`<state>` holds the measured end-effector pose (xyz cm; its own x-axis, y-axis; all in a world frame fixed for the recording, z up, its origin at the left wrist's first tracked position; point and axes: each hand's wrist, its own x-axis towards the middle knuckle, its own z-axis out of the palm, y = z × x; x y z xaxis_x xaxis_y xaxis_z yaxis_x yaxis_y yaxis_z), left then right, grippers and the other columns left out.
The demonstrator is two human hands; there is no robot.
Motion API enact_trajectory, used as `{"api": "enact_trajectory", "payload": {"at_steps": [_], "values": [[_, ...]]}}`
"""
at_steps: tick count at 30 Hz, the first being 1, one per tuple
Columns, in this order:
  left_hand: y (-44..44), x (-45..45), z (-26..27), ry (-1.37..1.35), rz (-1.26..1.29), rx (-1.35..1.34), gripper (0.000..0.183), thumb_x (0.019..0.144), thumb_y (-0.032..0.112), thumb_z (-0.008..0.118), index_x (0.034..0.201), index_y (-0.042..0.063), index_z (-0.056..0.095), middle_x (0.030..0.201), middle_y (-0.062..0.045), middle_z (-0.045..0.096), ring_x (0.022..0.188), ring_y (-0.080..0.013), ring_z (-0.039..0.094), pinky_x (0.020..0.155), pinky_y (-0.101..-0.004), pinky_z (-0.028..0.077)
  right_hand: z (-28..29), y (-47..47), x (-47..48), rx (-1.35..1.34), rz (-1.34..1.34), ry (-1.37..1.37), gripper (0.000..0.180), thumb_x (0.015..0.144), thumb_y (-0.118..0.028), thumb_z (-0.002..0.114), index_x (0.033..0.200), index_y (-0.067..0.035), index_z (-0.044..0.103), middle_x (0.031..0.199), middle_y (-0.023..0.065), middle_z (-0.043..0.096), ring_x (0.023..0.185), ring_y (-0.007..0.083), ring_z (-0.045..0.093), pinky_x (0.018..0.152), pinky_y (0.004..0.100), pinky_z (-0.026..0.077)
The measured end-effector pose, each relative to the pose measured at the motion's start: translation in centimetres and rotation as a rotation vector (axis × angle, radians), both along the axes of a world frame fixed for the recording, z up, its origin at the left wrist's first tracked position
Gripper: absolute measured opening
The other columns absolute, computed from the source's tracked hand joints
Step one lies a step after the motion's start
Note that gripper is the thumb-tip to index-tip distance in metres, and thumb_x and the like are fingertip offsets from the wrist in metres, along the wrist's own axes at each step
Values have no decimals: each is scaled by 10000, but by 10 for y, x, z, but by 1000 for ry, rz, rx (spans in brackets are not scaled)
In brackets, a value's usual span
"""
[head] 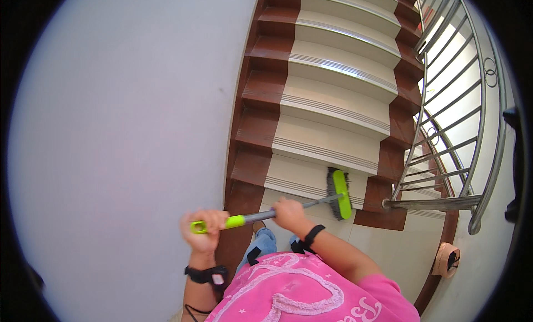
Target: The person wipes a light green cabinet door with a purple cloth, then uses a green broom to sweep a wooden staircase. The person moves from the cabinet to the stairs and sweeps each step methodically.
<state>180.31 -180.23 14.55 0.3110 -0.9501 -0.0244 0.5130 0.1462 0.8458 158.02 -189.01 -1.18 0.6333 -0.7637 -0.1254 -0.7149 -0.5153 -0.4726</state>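
My left hand (204, 229) is closed around the lime-green end of a long broom handle (260, 216), near its hanging hole. Farther down the grey part of the pole, my right hand (289, 213) grips it. The broom head (342, 195), lime green with dark grey bristles, lies at the edge of the lowest visible stair tread, its bristles facing left. Black bands circle both wrists. Beneath the handle, a shoe and blue trouser legs show on the tiled floor.
Cream and brown tiled stairs (329, 132) rise ahead. A plain wall (125, 134) stands left, and a metal railing (441, 203) borders the right. A pinkish container (444, 259) with something dark in it sits by the right wall.
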Motion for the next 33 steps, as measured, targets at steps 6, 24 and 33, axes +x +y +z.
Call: {"api": "enact_trajectory", "payload": {"at_steps": [6,24,33], "values": [[90,58,72,-99,413,30,614,999,510,246,539,130,388,473,-30,383,540,-213,412,772,-414,407,39,25,130,86,402,-112,189,771,-279,751,889,-134,722,925,111,651,814,327,690,685,471,563],[185,64,70,-337,654,79,552,1001,456,267,591,126,433,502,-39,423,581,-201,438,813,-420,417,32,76,226,29,673,-168,195,790,-253,743,914,-112,691,910,118,622,803,339,662,689,470,545],[162,51,85,-186,477,-28,616,968,564,295,542,132,401,460,-34,413,502,-202,417,726,-400,413,59,71,166,139,527,-135,203,772,-246,765,898,-98,706,970,125,645,918,333,666,775,460,561]]}}
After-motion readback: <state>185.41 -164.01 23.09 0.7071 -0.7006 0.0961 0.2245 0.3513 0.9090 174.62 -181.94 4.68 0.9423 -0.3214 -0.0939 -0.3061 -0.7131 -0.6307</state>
